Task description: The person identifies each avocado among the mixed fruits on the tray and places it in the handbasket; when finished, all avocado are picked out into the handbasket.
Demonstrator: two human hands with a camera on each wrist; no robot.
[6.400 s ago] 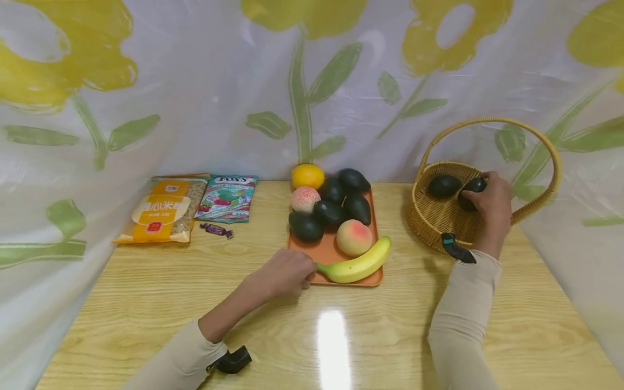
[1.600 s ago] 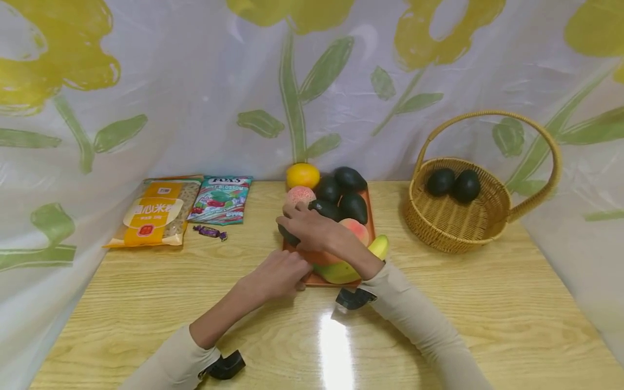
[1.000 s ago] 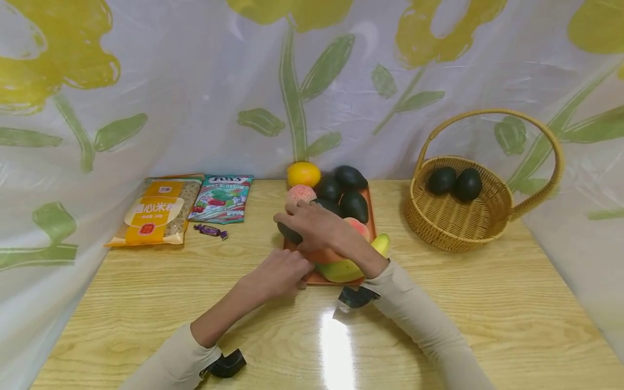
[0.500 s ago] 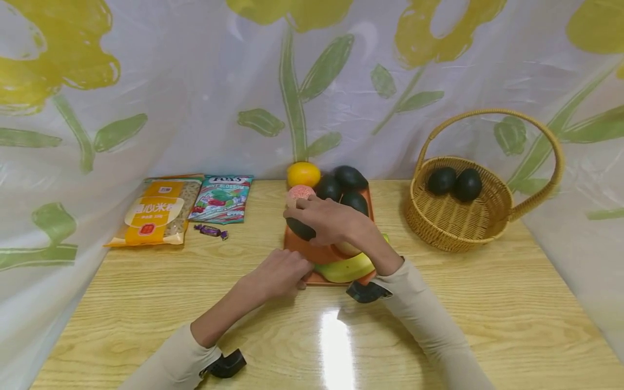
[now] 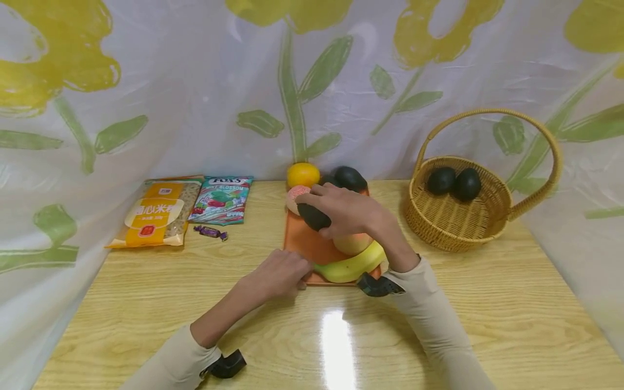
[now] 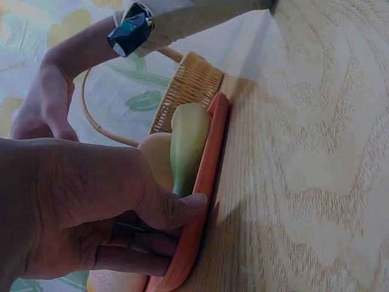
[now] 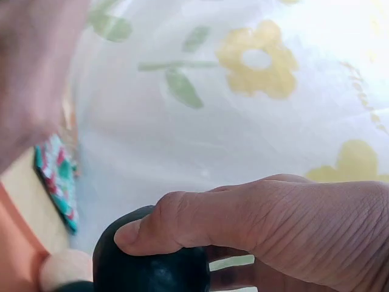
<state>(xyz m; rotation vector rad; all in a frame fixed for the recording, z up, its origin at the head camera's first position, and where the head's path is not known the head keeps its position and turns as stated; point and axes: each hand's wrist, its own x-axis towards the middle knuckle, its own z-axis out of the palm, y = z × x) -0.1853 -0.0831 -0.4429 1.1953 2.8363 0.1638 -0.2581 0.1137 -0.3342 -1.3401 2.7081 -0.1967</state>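
Observation:
My right hand (image 5: pixel 348 211) grips a dark green avocado (image 5: pixel 312 218), raised over the orange tray (image 5: pixel 308 241). In the right wrist view the thumb presses on the side of that avocado (image 7: pixel 152 267). My left hand (image 5: pixel 278 273) pinches the tray's front left corner; in the left wrist view its thumb lies on the rim (image 6: pixel 209 164). On the tray a banana (image 5: pixel 348 270) lies along the front, with a peach (image 5: pixel 353 244) behind it. A speckled pink peach (image 5: pixel 295 197), a yellow-orange fruit (image 5: pixel 303 175) and more avocados (image 5: pixel 350 179) sit farther back, partly hidden by the right hand.
A wicker basket (image 5: pixel 453 227) with a tall handle stands at the right, two avocados (image 5: pixel 466 185) inside. At the left lie a yellow snack bag (image 5: pixel 156 214), a Fox's candy bag (image 5: pixel 224 200) and a purple wrapped candy (image 5: pixel 210 232). A flowered curtain (image 5: pixel 195 124) hangs behind.
My right hand let go of an avocado in the basket, came to the tray and took its front left avocado. That avocado is now lifted and moving right. The left hand has stayed.

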